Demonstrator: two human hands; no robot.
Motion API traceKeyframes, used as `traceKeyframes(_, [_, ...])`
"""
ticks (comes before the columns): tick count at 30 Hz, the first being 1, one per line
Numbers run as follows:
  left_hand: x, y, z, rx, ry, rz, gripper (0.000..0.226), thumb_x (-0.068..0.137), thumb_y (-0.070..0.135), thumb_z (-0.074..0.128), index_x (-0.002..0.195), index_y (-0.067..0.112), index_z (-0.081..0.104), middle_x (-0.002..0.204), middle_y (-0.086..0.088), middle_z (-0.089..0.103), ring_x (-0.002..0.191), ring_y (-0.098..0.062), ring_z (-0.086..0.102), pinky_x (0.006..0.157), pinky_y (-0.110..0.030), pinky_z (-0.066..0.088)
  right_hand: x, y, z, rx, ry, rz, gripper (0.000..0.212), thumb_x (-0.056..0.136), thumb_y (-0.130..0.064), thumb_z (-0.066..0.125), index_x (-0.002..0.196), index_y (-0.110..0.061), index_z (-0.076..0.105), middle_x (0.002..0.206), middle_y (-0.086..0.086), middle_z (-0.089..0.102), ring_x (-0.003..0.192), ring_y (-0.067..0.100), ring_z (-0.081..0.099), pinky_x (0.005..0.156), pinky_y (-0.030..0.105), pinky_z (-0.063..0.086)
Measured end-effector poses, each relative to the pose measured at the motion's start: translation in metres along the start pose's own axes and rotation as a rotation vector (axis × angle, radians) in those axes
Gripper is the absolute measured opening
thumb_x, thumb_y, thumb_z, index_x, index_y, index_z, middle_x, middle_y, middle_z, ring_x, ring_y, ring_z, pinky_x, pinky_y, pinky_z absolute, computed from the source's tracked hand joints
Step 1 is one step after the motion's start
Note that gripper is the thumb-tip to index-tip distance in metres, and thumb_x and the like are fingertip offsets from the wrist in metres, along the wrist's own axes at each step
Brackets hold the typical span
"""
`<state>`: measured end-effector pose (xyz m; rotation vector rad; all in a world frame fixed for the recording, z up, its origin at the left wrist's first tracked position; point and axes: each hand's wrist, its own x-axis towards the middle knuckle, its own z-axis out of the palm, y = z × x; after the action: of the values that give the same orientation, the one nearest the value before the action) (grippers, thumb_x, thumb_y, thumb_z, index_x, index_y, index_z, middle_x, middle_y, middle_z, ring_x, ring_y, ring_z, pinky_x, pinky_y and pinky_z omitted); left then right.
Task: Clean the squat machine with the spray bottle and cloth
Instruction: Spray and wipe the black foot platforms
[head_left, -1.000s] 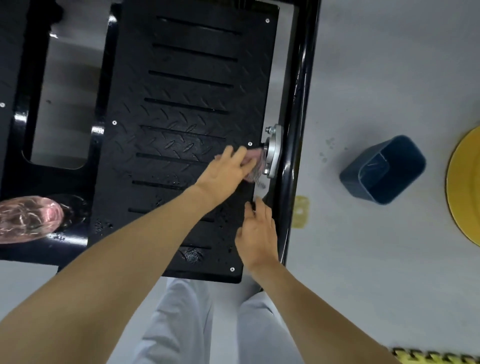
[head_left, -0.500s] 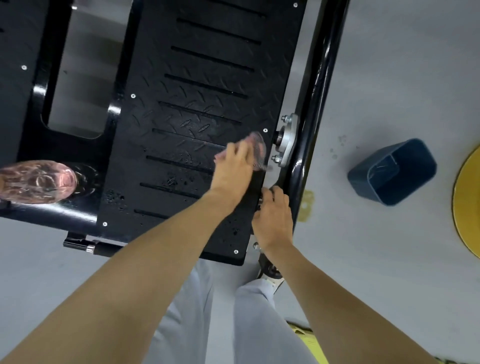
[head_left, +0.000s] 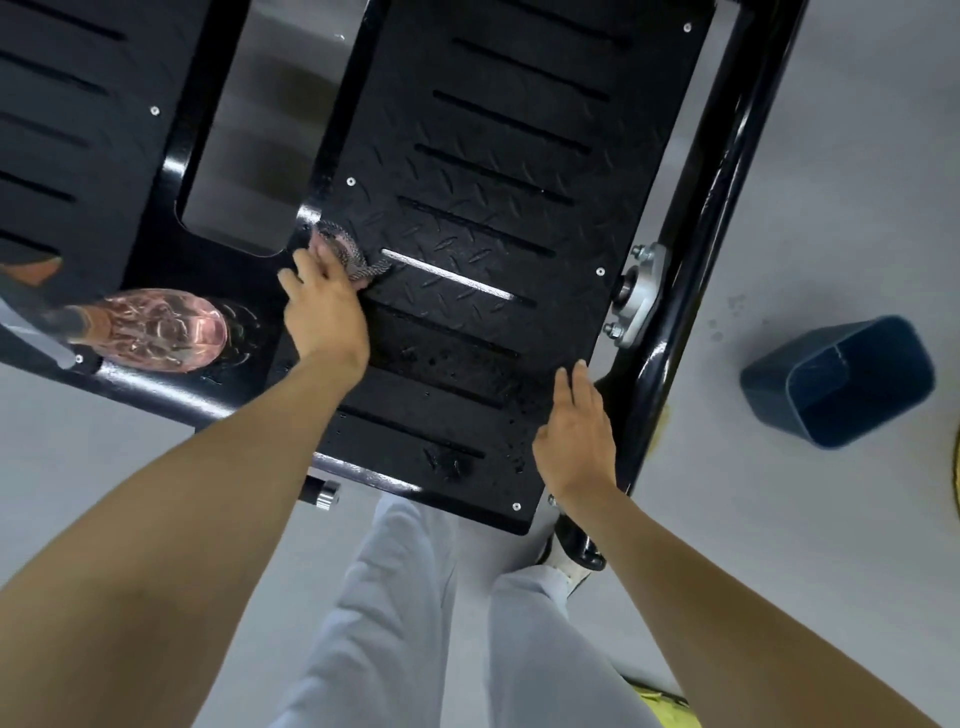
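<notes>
Now L hand (head_left: 324, 312) grips crumpled pink-grey cloth (head_left: 348, 252) at left edge of black tread-pattern footplate (head_left: 493, 208), swept across from right edge; R hand (head_left: 576, 436) lies flat, fingers straight, near-right corner. Pass prob. done.

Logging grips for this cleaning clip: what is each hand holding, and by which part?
The left hand holds the cloth, bunched under its fingers on the footplate. The right hand holds nothing; its fingers are straight, by the footplate's right edge.

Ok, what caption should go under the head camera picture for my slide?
Left hand holds a cloth on the squat machine's black footplate while the right hand rests flat near its edge.
</notes>
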<state>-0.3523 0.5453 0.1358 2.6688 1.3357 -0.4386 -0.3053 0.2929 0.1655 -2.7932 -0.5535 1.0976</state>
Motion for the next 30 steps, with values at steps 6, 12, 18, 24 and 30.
traceKeyframes(6, [-0.038,0.013,0.019,0.118,0.046,0.764,0.081,0.059,-0.012,0.073,0.135,0.008,0.051,0.11,-0.023,0.056,0.091,-0.041,0.055,0.06,-0.045,0.054,0.001,-0.012,0.005,-0.055,0.013,0.057,0.074,0.093,-0.016,0.049,0.152,-0.006,0.006,0.159,0.013,-0.006,0.147,0.026,0.001,0.121,0.038,0.002])
traceKeyframes(12, [0.009,-0.039,-0.012,0.14,-0.013,0.422,0.075,0.082,-0.01,0.052,0.149,0.015,0.027,0.132,-0.023,0.037,0.115,-0.041,0.038,0.082,-0.047,0.046,0.003,-0.024,0.008,0.017,0.018,0.109,0.071,0.092,-0.011,0.048,0.151,0.0,0.008,0.158,0.017,-0.003,0.147,0.028,0.001,0.12,0.04,0.009])
traceKeyframes(18, [0.005,-0.045,-0.004,-0.066,0.002,-0.034,0.069,0.082,-0.014,0.049,0.144,0.009,0.032,0.131,-0.024,0.036,0.115,-0.041,0.037,0.078,-0.047,0.051,0.005,-0.022,0.007,0.026,0.019,0.11,0.069,0.092,-0.011,0.048,0.151,-0.001,0.011,0.159,0.015,-0.002,0.147,0.028,0.005,0.12,0.041,0.013])
traceKeyframes(24, [-0.075,0.004,0.022,0.022,-0.068,0.433,0.076,0.074,-0.003,0.065,0.144,0.003,0.035,0.126,-0.019,0.046,0.106,-0.032,0.048,0.068,-0.036,0.054,0.003,-0.019,0.008,0.022,0.013,0.091,0.071,0.092,-0.01,0.049,0.151,-0.002,0.011,0.159,0.015,-0.003,0.147,0.028,0.004,0.12,0.04,0.013])
traceKeyframes(30, [-0.049,-0.035,0.018,0.316,0.068,0.682,0.066,0.078,-0.001,0.054,0.142,0.003,0.04,0.112,-0.017,0.053,0.095,-0.032,0.053,0.061,-0.037,0.053,0.003,-0.015,0.009,-0.017,0.016,0.067,0.07,0.092,-0.012,0.049,0.151,-0.002,0.011,0.159,0.016,-0.003,0.147,0.029,0.006,0.12,0.041,0.012])
